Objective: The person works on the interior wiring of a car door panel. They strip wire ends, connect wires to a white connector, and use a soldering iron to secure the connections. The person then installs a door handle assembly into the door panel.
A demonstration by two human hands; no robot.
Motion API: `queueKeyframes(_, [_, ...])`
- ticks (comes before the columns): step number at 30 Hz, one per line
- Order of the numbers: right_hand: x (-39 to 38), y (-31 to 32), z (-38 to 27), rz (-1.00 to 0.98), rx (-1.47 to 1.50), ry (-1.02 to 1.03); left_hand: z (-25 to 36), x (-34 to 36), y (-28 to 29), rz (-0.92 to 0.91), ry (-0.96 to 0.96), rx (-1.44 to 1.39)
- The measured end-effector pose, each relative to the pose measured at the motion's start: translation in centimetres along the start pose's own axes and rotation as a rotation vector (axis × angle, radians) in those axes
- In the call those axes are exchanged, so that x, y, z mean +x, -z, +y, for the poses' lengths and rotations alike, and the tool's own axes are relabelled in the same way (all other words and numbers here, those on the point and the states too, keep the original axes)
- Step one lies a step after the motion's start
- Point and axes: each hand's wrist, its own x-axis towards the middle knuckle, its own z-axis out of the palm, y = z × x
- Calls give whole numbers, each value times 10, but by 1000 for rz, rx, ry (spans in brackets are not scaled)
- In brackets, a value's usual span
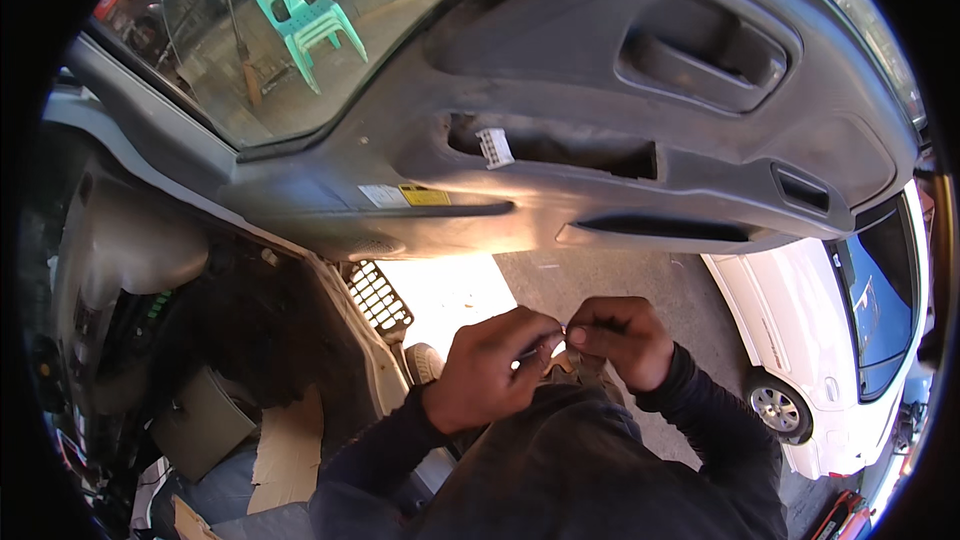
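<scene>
Head view. Hands, two, bare, dark-sleeved.

Left hand [495, 365]: curling its fingers, bringing thumb and fingertips together before the person's body and meeting the right hand there. Right hand [625, 340]: bending its fingers likewise, its thumb and forefinger pressing together at the same spot. Whether either is gripping a small piece, one cannot tell; anything between the fingertips is showing too small to identify.

Door panel [560, 70], grey, belonging to an open vehicle door: standing beyond the hands, well apart from them. Long recess [590, 155]: opening in the panel's armrest. Connector [495, 147], white, multi-cell: sticking out at the left end of that recess, lying across its lower edge. Yellow label [425, 196]: sitting on the panel, to the left of and below the connector.

Chair [312, 18], green, plastic: showing through the door window [380, 0]. White car [805, 365]: standing to the right, one wheel [778, 408] facing the person. Black lattice piece [398, 320]: resting beside the door opening, left of the hands. Cardboard [288, 450], brown, torn: lying at lower left inside the vehicle.
</scene>
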Motion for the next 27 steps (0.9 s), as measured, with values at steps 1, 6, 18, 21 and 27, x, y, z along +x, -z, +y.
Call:
queueKeyframes(1, [1,0,2,6,168,43,-1,-2,-2,-20,17,26])
queueKeyframes(6, [18,-12,25,235,10,594,-10,-2,-12,127,545,-727])
queueKeyframes(18, [-2,-13,-46,227,707,831,10,38,40,677,120,-228])
queueKeyframes(21, [-14,-12,-66,415,413,735,14,66,60,596,-115,-68])
queueKeyframes(27, [-16,-17,-73,524,67,780,29,94,75,261,-5,-211])
